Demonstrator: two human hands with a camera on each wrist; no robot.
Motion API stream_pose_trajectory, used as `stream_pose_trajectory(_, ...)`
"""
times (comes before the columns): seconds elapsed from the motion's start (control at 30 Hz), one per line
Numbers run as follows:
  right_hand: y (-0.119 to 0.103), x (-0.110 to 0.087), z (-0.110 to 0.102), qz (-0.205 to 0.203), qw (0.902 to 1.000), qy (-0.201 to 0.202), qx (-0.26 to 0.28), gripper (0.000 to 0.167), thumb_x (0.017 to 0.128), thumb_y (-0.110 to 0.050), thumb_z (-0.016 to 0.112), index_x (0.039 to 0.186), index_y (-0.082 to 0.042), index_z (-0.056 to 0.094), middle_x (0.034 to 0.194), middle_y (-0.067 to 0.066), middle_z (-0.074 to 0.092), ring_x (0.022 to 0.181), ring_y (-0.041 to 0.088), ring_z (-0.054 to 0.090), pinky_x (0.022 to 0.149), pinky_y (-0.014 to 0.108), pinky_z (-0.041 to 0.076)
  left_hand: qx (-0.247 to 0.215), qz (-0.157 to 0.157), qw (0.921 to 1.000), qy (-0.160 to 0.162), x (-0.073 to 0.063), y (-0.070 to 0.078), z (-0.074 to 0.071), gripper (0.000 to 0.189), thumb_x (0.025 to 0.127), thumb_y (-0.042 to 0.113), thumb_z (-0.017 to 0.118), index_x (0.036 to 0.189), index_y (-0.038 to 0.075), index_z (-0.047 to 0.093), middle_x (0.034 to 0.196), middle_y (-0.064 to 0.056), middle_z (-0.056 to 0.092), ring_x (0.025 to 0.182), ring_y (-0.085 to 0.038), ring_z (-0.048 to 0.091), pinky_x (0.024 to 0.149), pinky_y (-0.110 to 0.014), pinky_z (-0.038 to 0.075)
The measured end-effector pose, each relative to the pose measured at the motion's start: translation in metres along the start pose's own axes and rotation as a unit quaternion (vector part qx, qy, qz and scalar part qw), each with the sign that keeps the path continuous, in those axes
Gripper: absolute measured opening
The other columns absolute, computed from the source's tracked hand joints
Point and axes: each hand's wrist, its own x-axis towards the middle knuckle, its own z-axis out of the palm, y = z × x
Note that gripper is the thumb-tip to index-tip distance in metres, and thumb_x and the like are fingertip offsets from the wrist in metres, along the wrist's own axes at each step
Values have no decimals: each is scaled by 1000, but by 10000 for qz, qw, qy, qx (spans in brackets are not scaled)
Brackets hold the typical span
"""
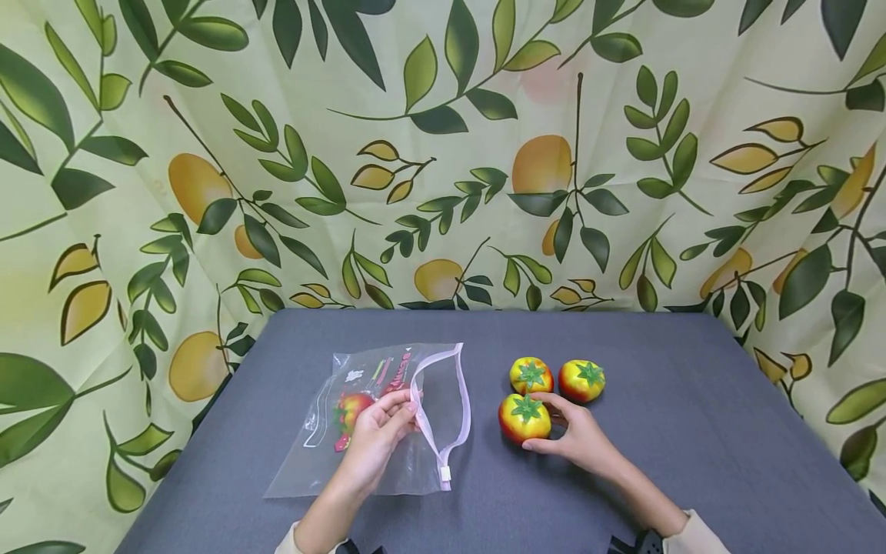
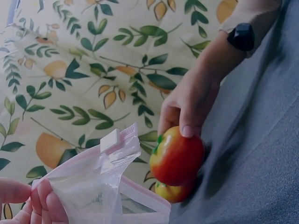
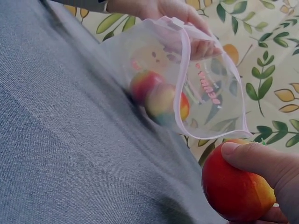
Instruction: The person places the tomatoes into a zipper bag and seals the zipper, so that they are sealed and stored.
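My left hand (image 1: 381, 438) pinches the rim of a clear zip bag (image 1: 304, 473), whose pink-edged mouth gapes toward the right. Two red-and-yellow fruits show through the plastic in the right wrist view, one red fruit (image 3: 144, 85) and a paler fruit (image 3: 163, 105) beside it. Fingers and thumb of my right hand (image 1: 581, 435) grip another red-and-yellow fruit (image 1: 519, 423) with a green leafy top, to the right of the bag. In the left wrist view the gripped fruit (image 2: 177, 156) overlaps one behind it.
Behind the gripped one, two more such fruits, a left one (image 1: 531, 369) and a right one (image 1: 587, 382), sit on the grey table (image 1: 692, 415). A white slider (image 1: 445, 474) is at the bag mouth's near end. A leaf-patterned cloth (image 1: 443, 192) hangs along the table's back edge.
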Motion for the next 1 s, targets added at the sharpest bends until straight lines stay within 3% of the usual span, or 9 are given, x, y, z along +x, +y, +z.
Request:
stream_pose_trajectory(0.6, -10, 5, 0, -202, 9998, 46, -22, 64, 67, -21, 87, 120, 2, 59, 116, 19, 65, 95, 1, 63, 85, 19, 56, 6, 11, 10000, -5, 0, 0, -1, 27, 92, 2, 54, 114, -14, 52, 87, 10, 64, 77, -4, 61, 75, -18, 55)
stream_pose_trajectory(1.0, -18, 8, 3, -39, 9999, -71, 66, 66, 69, -24, 86, 122, 1, 59, 121, 19, 64, 98, 7, 65, 86, 17, 55, 19, 58, 10000, -20, -1, -1, 0, 21, 92, 2, 54, 110, -9, 55, 86, 10, 64, 76, -4, 61, 74, -18, 55)
